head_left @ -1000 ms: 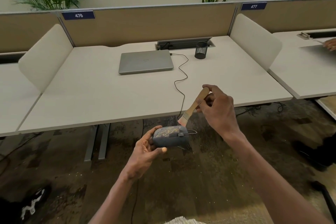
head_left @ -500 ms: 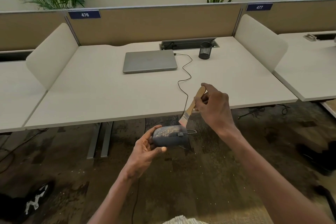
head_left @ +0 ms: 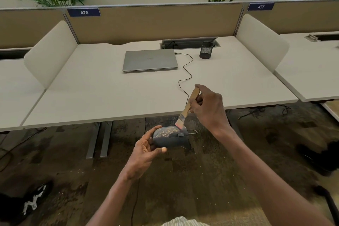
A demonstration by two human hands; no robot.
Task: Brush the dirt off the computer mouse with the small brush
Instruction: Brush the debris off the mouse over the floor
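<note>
Fingers (head_left: 146,145) of left hand (head_left: 145,154) curl round mouse (head_left: 169,138) | right hand (head_left: 207,108) pinches brush (head_left: 187,109) | bristles seemingly touch mouse's far end, contact unclear

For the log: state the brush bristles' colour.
Pink bristles, seen in the head view.

Both hands curled in grips, left (head_left: 145,154) below right (head_left: 209,108).

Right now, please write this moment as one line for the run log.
left hand: holds mouse | right hand: holds brush | bristles: on mouse top | dirt: still there
</note>
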